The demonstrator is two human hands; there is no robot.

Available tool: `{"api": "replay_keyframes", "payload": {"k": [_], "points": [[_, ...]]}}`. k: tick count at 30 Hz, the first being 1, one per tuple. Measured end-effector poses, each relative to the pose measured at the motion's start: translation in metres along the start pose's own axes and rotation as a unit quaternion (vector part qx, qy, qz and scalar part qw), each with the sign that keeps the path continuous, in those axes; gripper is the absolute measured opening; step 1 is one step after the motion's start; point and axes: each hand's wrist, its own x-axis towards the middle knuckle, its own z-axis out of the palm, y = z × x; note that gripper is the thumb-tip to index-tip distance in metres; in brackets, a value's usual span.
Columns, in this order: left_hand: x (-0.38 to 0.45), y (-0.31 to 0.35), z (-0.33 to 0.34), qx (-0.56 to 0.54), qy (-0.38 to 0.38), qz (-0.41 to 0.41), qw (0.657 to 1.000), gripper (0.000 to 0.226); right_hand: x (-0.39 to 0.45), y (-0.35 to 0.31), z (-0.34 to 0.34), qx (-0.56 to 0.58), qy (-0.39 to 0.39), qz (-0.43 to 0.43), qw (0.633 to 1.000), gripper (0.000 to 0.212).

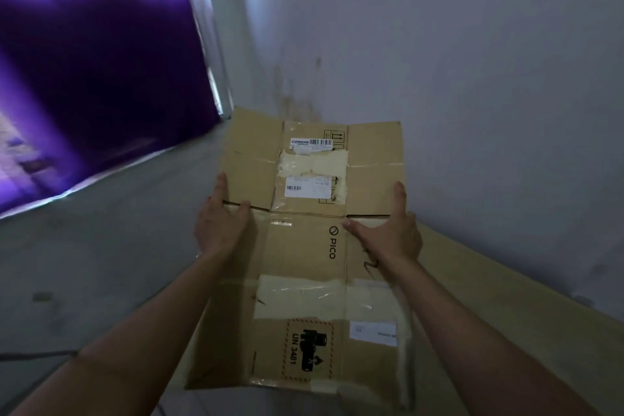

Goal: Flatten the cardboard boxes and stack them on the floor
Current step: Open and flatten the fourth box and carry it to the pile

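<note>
The flattened box [310, 246] fills the middle, with the wall [472, 78] close on its right and beyond its far edge. Left of the box the grey floor [101, 263] lies open as far as the purple curtain [101, 61]. Another cardboard sheet [506, 314] lies between box and wall.

Flattened brown cardboard box [304, 246] — printed "PICO"; orange-bordered hazard label [308, 350] reads "UN 3481"; white barcode sticker [311, 142] reads "COMONE".

Blurred purple curtain [101, 54], cut off left.
</note>
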Motion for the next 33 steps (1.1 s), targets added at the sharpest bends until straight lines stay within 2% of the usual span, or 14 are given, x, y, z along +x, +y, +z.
{"api": "replay_keyframes", "payload": {"k": [6, 13, 23, 27, 33], "points": [[0.079, -0.090, -0.053, -0.033, -0.030, 0.004, 0.999, 0.076, -0.037, -0.081, 0.108, 0.023, 0.004, 0.016, 1.000, 0.128], [0.139, -0.165, -0.066, -0.038, -0.079, 0.012, 0.996, 0.080, -0.057, -0.131, 0.192, 0.021, 0.019, 0.043, 0.999, 0.121], [0.232, -0.256, -0.032, -0.015, -0.141, 0.014, 0.990, 0.086, -0.025, -0.165, 0.323, 0.056, 0.017, 0.069, 0.996, 0.107], [0.281, -0.281, -0.012, 0.008, -0.172, 0.024, 0.985, 0.087, -0.008, -0.174, 0.370, 0.063, 0.023, 0.107, 0.992, 0.104], [0.334, -0.307, 0.026, 0.016, -0.204, 0.051, 0.978, 0.088, 0.011, -0.188, 0.411, 0.066, 0.053, 0.149, 0.985, 0.096]]}}
